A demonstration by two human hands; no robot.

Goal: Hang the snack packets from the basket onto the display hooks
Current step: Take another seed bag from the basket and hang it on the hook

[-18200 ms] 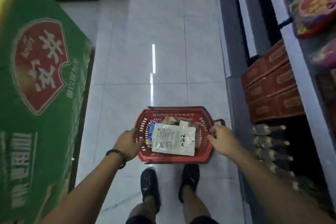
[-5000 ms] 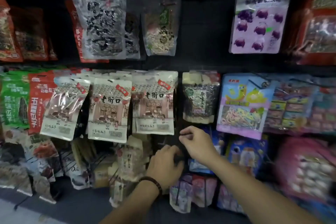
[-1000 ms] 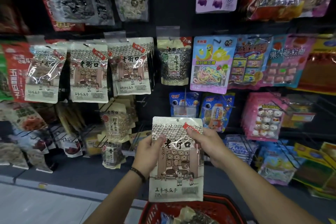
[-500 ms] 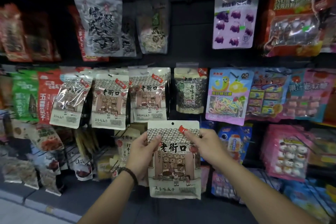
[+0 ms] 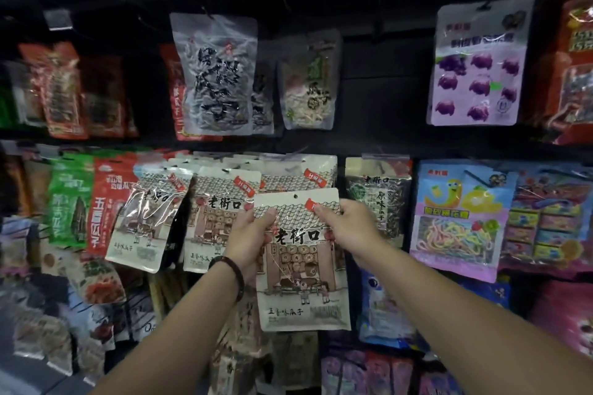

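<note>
1. Two hands shared one grip on the snack packet [image 5: 301,269]: the left hand [image 5: 248,242] pinched its upper left edge, the right hand [image 5: 348,228] its upper right corner, thumbs on the printed face, both closed on it.
2. I saw the packet held upright in front of the display, its hang hole [image 5: 294,196] at top centre left uncovered between the hands.
3. I judged it light and limp, a glossy film pouch with loose contents that would sag and slip if held low; holding by the stiff top seal beside the hole seemed right.
4. Just behind it hung a row of matching packets [image 5: 224,202], their tops overlapping, so I took their hook as the target; the hook itself was hidden from me.
5. A darker seed packet [image 5: 378,196] hung just right of the row, close enough to snag.
6. The basket was out of my view.
</note>
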